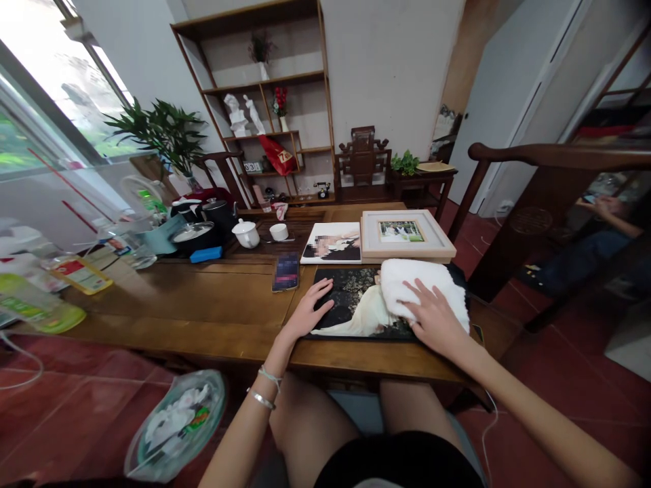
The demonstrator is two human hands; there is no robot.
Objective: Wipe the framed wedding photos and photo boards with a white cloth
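Note:
A large dark photo print (356, 298) lies flat on the wooden table (203, 305) in front of me. My left hand (308, 310) rests open on its left edge, fingers spread. My right hand (432, 315) lies flat and open on a white cloth (427, 285) that covers the print's right part. Behind the print lie a second photo (333, 242) and a framed picture (405, 234).
A phone (286, 271) lies left of the print. Teapot, cups (247, 232) and kettles stand further back, with bottles at far left. A bin with a plastic bag (175, 423) sits on the floor at left. A wooden chair (549, 196) and a seated person are at right.

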